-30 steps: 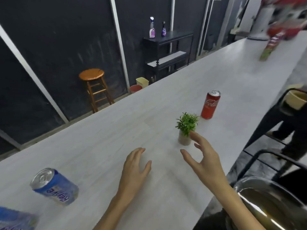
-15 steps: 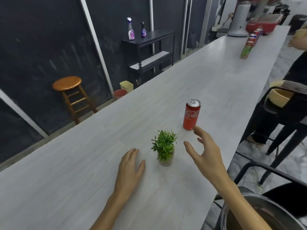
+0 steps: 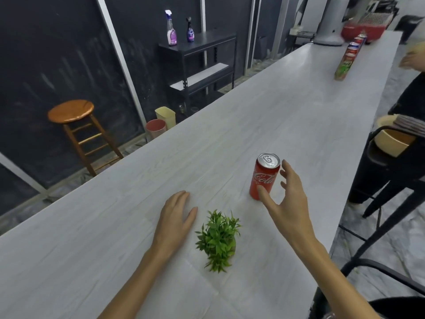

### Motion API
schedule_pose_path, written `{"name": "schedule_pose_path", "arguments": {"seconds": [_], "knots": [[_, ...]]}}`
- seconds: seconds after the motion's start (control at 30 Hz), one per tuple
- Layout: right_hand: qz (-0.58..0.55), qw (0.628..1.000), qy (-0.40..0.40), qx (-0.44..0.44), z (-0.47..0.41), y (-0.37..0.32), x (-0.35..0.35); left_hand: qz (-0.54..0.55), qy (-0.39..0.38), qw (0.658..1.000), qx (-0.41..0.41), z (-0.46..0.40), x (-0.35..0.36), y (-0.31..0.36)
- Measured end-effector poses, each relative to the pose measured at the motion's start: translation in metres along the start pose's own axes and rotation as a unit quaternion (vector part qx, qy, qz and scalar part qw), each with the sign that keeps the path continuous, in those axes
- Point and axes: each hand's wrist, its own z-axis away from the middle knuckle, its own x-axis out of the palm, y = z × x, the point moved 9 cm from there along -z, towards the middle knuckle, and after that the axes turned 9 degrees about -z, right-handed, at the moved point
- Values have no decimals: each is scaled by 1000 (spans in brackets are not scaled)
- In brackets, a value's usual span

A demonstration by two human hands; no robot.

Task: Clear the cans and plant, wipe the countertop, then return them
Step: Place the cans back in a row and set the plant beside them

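A matt, pale wood-grain finish was shown by the countertop (image 3: pixel 264 116). At its 3 o'clock, glossy red-painted metal with a bare silvery lid was seen on the can (image 3: pixel 264 178). Glossy varnished wood was seen on the stool (image 3: pixel 71 110) at 10 o'clock.

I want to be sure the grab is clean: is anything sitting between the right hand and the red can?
Nothing visible does. The right hand is open beside the red can, thumb at its lower side and fingers curled behind it. The plant stands nearer the person, off that path; the left hand lies flat on the countertop.
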Motion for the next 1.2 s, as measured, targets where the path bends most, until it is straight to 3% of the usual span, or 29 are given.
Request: {"name": "schedule_pose_path", "arguments": {"seconds": [0.27,0.77,1.2], "knots": [[-33,999,-19,28,-33,19,17,8,-6,1000,-3,-29,11,-5],[-61,997,-54,3,-38,12,27,26,-11,999,-17,-27,10,-9],[-80,990,-108,-42,-27,-62,57,13,31,998,-54,16,-53,-33]]}}
